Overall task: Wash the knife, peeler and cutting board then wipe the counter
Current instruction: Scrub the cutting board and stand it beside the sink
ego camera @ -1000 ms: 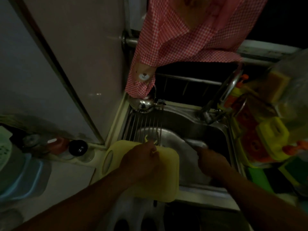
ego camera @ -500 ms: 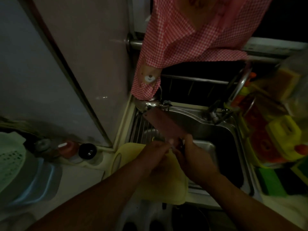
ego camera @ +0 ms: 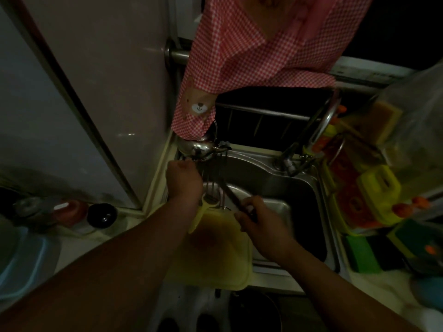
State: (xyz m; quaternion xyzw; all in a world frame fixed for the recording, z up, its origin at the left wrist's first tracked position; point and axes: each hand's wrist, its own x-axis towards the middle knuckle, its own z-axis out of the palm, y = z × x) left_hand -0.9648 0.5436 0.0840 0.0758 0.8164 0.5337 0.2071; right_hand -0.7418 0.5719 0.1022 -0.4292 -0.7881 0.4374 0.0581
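The right hand is curled around the handle of the knife and grips it. The dark blade sticks out from the hand, up and to the left, over the sink. The left hand reaches farther back, over the wire rack at the left side of the sink. Only the back of this hand shows and its fingers are hidden, so I cannot tell if it holds anything. The yellow cutting board lies flat across the front edge of the sink, under both arms, with its handle end by the left wrist. Just behind the left hand, a shiny kettle sits at the back corner of the sink. The tap stands at the back right. A red and white checked cloth with a bear on it hangs above the kettle. On the bench to the left stand two jars, one with a red lid and one with a black lid. It is dark here.
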